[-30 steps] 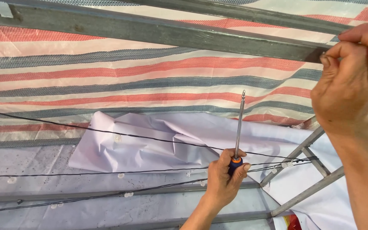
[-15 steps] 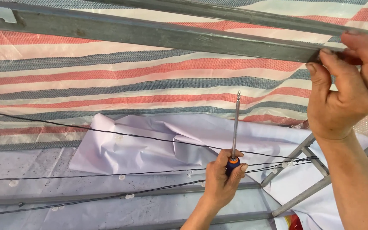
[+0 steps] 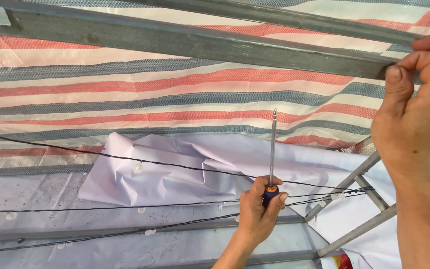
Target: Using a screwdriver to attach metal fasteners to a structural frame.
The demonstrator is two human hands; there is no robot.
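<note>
My left hand [image 3: 258, 214] is raised at the lower middle and grips the blue and orange handle of a long screwdriver [image 3: 272, 149]. Its thin shaft points straight up, and the tip stops short of the grey metal bar [image 3: 185, 42]. My right hand [image 3: 416, 114] is close to the camera at the right edge. Its fingers curl over the bar's right end and the thumb presses on the bar's lower face. Whether something small sits between the fingers is hidden.
A red, blue and white striped tarp [image 3: 125, 94] stretches overhead behind the bar. A crumpled white sheet [image 3: 175, 174] hangs below it. Black wires with small white bulbs [image 3: 138, 168] cross the view. A grey metal truss [image 3: 354, 199] runs diagonally at the lower right.
My right hand has shifted right and closer along the bar's end and closed its fingers over it. The screwdriver has stayed upright, drifting slightly left.
</note>
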